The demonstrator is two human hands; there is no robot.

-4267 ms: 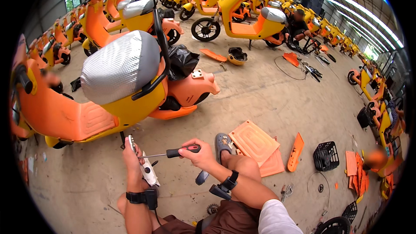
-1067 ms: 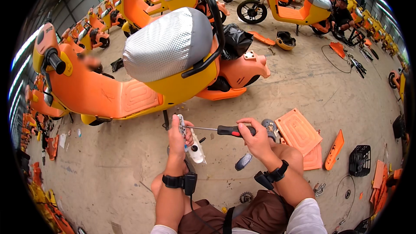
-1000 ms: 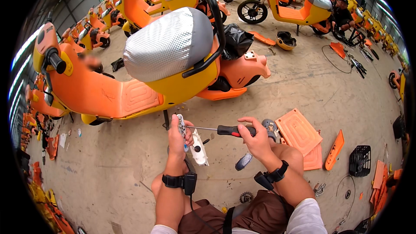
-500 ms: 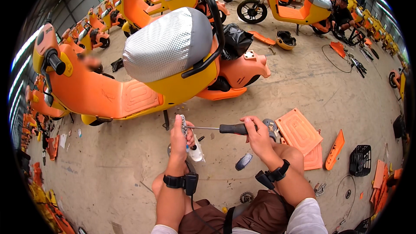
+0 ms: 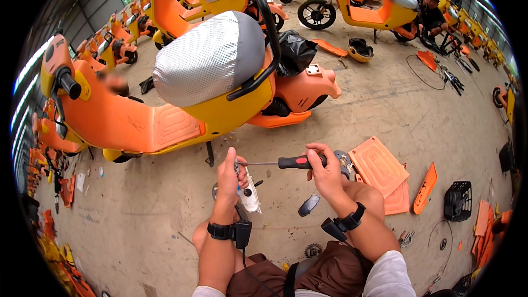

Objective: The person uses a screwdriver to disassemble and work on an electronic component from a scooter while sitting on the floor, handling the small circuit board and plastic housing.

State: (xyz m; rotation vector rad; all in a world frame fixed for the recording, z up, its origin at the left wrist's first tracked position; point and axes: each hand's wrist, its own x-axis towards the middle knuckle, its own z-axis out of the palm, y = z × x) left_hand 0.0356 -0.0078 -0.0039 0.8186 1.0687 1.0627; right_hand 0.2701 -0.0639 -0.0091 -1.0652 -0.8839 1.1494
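My left hand (image 5: 230, 173) is closed around a small grey part, mostly hidden by the fingers. Just below those fingers shows a white elongated piece (image 5: 251, 198) with a round black spot; whether it is joined to the grey part I cannot tell. My right hand (image 5: 325, 173) grips the rear end of a screwdriver (image 5: 294, 163) with a black and red handle. Its shaft lies nearly level, pointing left, and the tip meets the part in my left hand. A yellow and orange scooter (image 5: 220, 115) with a silver seat cover stands in front of me.
Orange panels (image 5: 379, 168), a narrow orange strip (image 5: 425, 188) and a black basket (image 5: 458, 201) lie to the right. A small grey oval piece (image 5: 309, 205) rests between my knees. Farther off are a yellow helmet (image 5: 360, 50), a seated person (image 5: 433, 16) and rows of scooters.
The white piece below my left hand has tilted and shows more of its face and black spot. My right fingers have shifted and loosened slightly around the handle's end.
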